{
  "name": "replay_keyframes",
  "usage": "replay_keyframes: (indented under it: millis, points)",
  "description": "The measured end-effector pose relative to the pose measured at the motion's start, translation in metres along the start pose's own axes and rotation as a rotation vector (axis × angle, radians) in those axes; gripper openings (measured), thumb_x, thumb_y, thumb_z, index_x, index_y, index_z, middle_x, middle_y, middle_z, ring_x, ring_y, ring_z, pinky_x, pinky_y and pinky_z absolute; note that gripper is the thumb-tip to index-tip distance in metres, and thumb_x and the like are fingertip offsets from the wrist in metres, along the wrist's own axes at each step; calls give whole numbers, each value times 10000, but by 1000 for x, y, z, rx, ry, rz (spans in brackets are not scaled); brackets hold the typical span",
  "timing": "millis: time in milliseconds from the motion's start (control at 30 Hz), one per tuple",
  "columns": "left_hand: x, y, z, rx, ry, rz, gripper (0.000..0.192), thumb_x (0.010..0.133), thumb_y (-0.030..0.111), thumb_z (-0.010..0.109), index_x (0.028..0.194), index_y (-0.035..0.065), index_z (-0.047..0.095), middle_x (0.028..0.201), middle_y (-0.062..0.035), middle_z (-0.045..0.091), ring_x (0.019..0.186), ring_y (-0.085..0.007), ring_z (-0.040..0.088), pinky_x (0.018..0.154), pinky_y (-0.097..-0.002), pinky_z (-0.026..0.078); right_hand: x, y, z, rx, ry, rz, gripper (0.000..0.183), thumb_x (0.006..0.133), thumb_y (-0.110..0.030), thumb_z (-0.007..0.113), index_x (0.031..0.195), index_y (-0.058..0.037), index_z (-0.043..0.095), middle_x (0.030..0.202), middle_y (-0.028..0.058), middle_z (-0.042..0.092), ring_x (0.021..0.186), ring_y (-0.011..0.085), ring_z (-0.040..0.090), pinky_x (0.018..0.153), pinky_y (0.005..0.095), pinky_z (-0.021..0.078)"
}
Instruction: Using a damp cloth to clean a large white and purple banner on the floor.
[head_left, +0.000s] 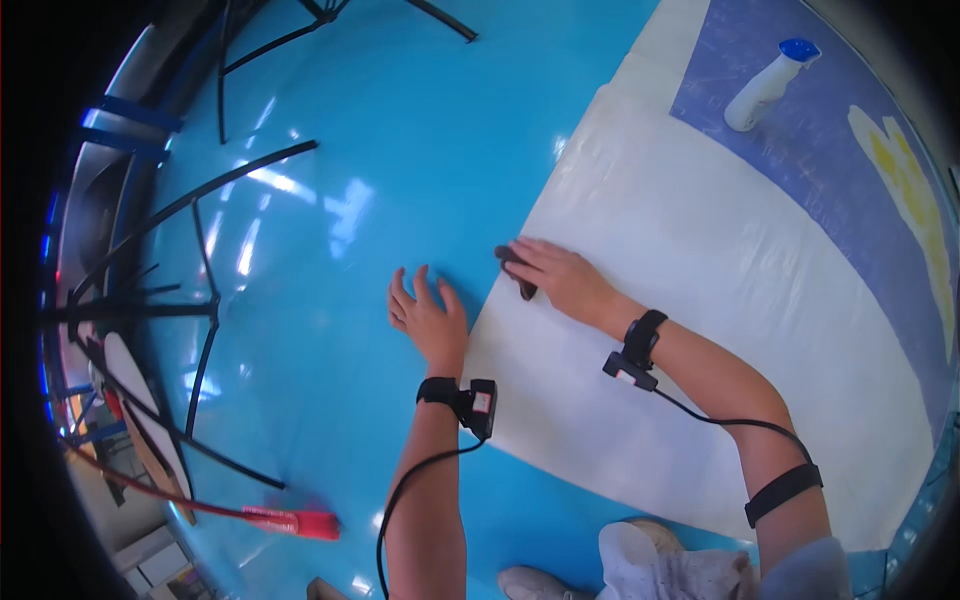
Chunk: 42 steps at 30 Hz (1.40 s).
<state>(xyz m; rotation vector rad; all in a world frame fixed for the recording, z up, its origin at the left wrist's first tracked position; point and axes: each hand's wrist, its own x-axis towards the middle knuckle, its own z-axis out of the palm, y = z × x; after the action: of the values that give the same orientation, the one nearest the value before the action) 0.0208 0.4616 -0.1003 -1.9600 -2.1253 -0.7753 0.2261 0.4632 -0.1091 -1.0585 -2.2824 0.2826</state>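
A large white sheet (675, 315) lies over the glossy blue floor (337, 300). At the sheet's left edge, my right hand (566, 281) holds a small dark brown hand tool (526, 288) against the surface. Fingers cover much of that tool, so its exact kind is unclear. My left hand (433, 322) is empty, its fingers apart and bent, over the blue floor just left of the same edge. Whether its fingertips touch the floor, I cannot tell. Each wrist wears a black strap with a small cabled device.
A white bottle with a blue top (763, 94) stands on a purple panel (795, 172), which bears a white-and-yellow patch (911, 202). Black metal stand legs (202, 315) spread at the left. A red-headed broom (292, 521) lies lower left. Shoes (536, 583) show at the bottom.
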Motion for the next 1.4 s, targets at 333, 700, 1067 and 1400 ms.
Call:
replay_keyframes:
  millis: [333, 700, 1067, 1400]
  points:
    - [-4, -23, 4, -155, -271, -81, 411, 861, 235, 436, 1247, 96, 468, 1376, -152, 327, 1312, -298, 251, 1050, -545, 72, 14, 54, -13, -63, 24, 96, 353, 794, -18, 514, 1142, -61, 562, 1213, 134, 510, 1138, 274, 489, 937, 329, 428]
    - [-11, -15, 11, -149, -331, -62, 477, 820, 268, 469, 1248, 58, 440, 1374, -180, 312, 1313, -333, 244, 1045, -567, 81, 29, 138, -18, 129, 344, 664, 322, 827, 47, 372, 1079, -4, 566, 1204, 163, 532, 1185, 300, 444, 1036, 390, 301]
    - [-5, -6, 11, -71, -344, -52, 468, 874, 320, 401, 1265, 65, 414, 1392, -158, 292, 1314, -316, 234, 1048, -549, 79, 0, 176, -95, -244, 244, 699, 550, 702, 121, 391, 1225, -25, 477, 1333, 195, 403, 1272, 322, 341, 1077, 370, 254]
    - [-6, -9, 17, -14, -339, -13, 495, 857, 321, 434, 1268, 48, 405, 1391, -173, 288, 1319, -326, 228, 1049, -555, 78, -221, 137, -176, -638, 571, 1248, 564, 653, 137, 335, 1185, 40, 495, 1288, 189, 459, 1240, 323, 388, 1051, 364, 289]
